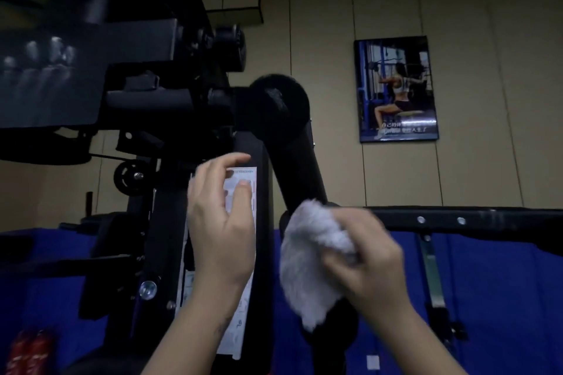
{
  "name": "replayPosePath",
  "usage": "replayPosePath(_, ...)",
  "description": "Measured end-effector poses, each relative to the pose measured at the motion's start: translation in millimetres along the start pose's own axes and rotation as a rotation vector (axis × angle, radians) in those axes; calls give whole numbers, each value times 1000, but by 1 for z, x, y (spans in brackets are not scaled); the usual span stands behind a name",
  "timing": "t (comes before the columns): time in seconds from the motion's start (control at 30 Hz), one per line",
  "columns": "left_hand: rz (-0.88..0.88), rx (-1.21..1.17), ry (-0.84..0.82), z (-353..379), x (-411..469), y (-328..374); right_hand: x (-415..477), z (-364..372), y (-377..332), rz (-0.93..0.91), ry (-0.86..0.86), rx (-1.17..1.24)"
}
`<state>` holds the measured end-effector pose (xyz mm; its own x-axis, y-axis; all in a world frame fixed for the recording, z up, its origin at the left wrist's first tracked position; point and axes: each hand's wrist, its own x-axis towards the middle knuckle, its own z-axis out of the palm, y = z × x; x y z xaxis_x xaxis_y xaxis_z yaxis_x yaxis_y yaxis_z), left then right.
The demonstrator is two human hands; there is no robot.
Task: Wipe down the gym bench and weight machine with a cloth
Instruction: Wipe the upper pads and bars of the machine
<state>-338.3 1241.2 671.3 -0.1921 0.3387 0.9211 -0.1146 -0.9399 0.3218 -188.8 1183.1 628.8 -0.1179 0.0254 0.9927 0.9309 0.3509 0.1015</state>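
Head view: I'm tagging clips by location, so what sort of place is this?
Most likely a gym: a black steel weight machine, a framed workout poster on the beige wall, blue padding below.

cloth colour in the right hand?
White, fluffy cloth, bunched in the right hand; head view.

A framed gym poster hangs on the beige panelled wall at two o'clock. Blue padding lines the wall's base; red objects, blurred, sit at seven o'clock.
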Motion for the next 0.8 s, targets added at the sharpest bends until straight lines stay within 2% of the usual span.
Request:
replayPosePath(0.1,147,163,31,-5,26,5,44,-2,-6,-40,244,-52)
replayPosePath(0.2,239,242,5,-8,52,12,92,12,-16,-176,329,-141)
replayPosePath(0.33,296,311,-93,-4,78,14,136,46,-24,-314,308,-440)
replayPosePath(0.43,286,324,-125,-1,85,5,122,58,-18,-329,248,-508)
replayPosePath(0.53,297,296,-111,-1,81,-2,100,55,-6,-425,211,-611)
replayPosePath(0.6,296,261,-106,0,80,-4,112,52,-6,-462,223,-583)
replayPosePath(0.7,298,204,-89,2,80,-3,149,42,-27,-297,218,-340)
replayPosePath(0.77,300,176,-55,5,80,-1,176,29,-46,-106,63,-207)
replayPosePath(0.8,292,163,-41,7,81,0,190,24,-51,-48,-47,-221)
